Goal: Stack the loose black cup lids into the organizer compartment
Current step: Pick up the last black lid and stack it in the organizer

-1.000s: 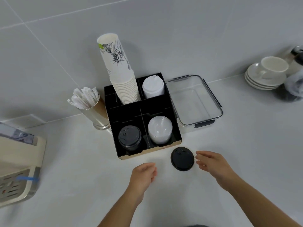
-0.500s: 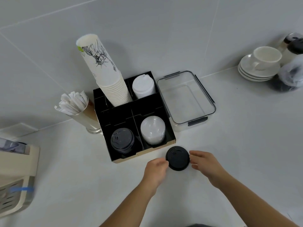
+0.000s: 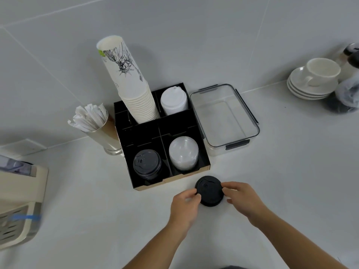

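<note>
A loose black cup lid [image 3: 209,191] lies on the white counter just in front of the black organizer [image 3: 165,131]. My left hand [image 3: 185,206] grips the lid's left edge with its fingertips. My right hand [image 3: 242,199] pinches the lid's right edge. In the organizer's front-left compartment sits a stack of black lids [image 3: 147,164]. The front-right compartment holds clear lids [image 3: 183,153], the back-right holds white lids [image 3: 173,100], and a tall stack of paper cups [image 3: 132,88] fills the back-left.
A clear lidless container [image 3: 225,117] stands right of the organizer. A metal cup of wrapped straws [image 3: 91,121] stands on its left. A beige machine [image 3: 17,200] sits at the far left, and a white cup on saucers [image 3: 314,78] at the back right.
Both hands have closed in on the loose black lid from either side and now hold its edges. The camera has shifted slightly.
</note>
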{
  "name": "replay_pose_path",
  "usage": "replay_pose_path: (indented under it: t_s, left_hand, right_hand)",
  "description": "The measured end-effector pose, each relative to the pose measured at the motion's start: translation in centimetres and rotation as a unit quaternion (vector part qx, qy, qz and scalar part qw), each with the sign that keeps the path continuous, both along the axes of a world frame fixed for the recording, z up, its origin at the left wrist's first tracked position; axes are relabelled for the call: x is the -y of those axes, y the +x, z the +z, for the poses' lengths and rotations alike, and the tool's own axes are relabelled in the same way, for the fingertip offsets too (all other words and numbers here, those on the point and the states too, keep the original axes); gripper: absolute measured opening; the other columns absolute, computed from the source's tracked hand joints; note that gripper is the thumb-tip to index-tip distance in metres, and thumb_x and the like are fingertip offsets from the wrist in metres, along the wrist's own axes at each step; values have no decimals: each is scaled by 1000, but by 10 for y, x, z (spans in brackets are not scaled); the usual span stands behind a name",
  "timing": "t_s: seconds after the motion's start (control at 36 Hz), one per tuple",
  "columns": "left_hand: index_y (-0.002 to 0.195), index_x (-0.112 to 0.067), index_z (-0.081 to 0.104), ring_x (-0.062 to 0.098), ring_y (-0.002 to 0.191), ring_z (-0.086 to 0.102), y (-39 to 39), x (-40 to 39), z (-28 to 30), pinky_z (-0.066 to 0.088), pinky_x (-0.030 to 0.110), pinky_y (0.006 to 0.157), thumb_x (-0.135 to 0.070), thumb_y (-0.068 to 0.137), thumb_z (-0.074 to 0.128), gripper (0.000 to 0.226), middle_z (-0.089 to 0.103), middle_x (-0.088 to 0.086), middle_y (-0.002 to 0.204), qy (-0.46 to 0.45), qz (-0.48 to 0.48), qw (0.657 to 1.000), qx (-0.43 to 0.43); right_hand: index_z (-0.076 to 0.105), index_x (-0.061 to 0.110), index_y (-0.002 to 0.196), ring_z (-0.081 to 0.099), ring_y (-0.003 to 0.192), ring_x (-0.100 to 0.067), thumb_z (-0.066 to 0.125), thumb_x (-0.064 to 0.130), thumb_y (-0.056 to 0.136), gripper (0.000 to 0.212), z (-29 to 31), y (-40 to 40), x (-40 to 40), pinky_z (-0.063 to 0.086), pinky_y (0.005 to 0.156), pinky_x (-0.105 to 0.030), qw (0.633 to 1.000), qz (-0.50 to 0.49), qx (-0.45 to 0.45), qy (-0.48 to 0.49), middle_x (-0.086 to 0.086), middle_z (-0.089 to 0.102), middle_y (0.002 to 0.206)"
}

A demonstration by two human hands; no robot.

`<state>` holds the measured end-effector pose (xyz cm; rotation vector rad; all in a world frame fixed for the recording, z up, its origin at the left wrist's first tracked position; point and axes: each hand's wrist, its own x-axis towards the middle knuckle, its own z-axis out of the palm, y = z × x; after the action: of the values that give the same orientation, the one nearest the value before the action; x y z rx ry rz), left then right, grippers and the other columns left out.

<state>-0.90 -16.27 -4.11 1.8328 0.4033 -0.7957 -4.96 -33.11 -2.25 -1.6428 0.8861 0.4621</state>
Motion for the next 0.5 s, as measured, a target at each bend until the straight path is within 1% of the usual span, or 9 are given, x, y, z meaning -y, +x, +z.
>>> replay_pose_path:
  t_s: [0.06, 0.14, 0.22, 0.28, 0.31, 0.36, 0.42, 0.5]
  left_hand:
    - [115, -25, 70, 12, 107, 63, -2, -3, 4, 50, 32, 98, -28, 82, 66, 34, 69, -8, 115, 11, 10, 1000, 14]
    - [114, -23, 71, 8, 102, 64, -5, -10, 7, 49, 22, 87, -23, 83, 66, 31, 70, -8, 111, 12, 15, 999, 37]
    - [106, -21, 74, 3, 94, 67, -8, -18, 10, 48, 15, 77, -15, 82, 67, 26, 74, -8, 103, 4, 28, 998, 61]
    - [98, -22, 75, -1, 88, 68, -10, -25, 12, 47, 9, 69, -11, 82, 68, 21, 75, -10, 95, -3, 46, 996, 72]
    - [95, -22, 75, -1, 87, 68, -11, -28, 13, 48, 8, 67, -10, 81, 69, 20, 75, -10, 93, -4, 55, 996, 76]
    - [95, -20, 74, 5, 89, 70, -12, -33, 15, 49, 12, 68, -9, 81, 70, 18, 75, -7, 95, -8, 71, 993, 89]
    - [94, -22, 72, 7, 89, 70, -11, -39, 18, 49, 13, 68, -10, 81, 71, 17, 74, -7, 96, -7, 86, 991, 98]
    - [92, -23, 72, 3, 82, 69, -10, -45, 24, 48, 13, 67, -12, 82, 71, 14, 73, -9, 94, -6, 95, 989, 117]
  right_hand:
    - [69, 18, 120, 64, 105, -19, 57, 18, 94, 30, 2, 0, -3, 49, 102, -39, 1000, 9, 4, -8, 3, 66, 116]
    - [67, 19, 122, 64, 104, -19, 56, 19, 95, 30, 7, 2, -8, 47, 93, -32, 999, 27, 11, -17, 4, 63, 113]
    - [68, 19, 122, 64, 104, -15, 56, 19, 94, 30, 10, 2, -13, 49, 100, -36, 998, 50, 28, -26, 5, 64, 120]
    - [67, 19, 122, 64, 103, -13, 56, 19, 94, 31, 12, 3, -18, 49, 99, -35, 997, 64, 40, -33, 3, 65, 124]
    - [66, 19, 124, 63, 101, -13, 55, 19, 94, 31, 14, 4, -19, 48, 95, -32, 996, 72, 42, -36, 2, 64, 124]
    - [65, 19, 126, 63, 98, -12, 54, 20, 95, 32, 19, 6, -24, 44, 86, -27, 994, 91, 51, -42, 2, 64, 122]
    - [65, 20, 125, 63, 98, -11, 55, 21, 95, 32, 21, 9, -29, 42, 86, -26, 991, 105, 63, -48, 2, 65, 122]
    - [65, 23, 125, 63, 100, -12, 56, 23, 94, 31, 26, 13, -36, 41, 86, -25, 987, 127, 76, -61, 2, 66, 119]
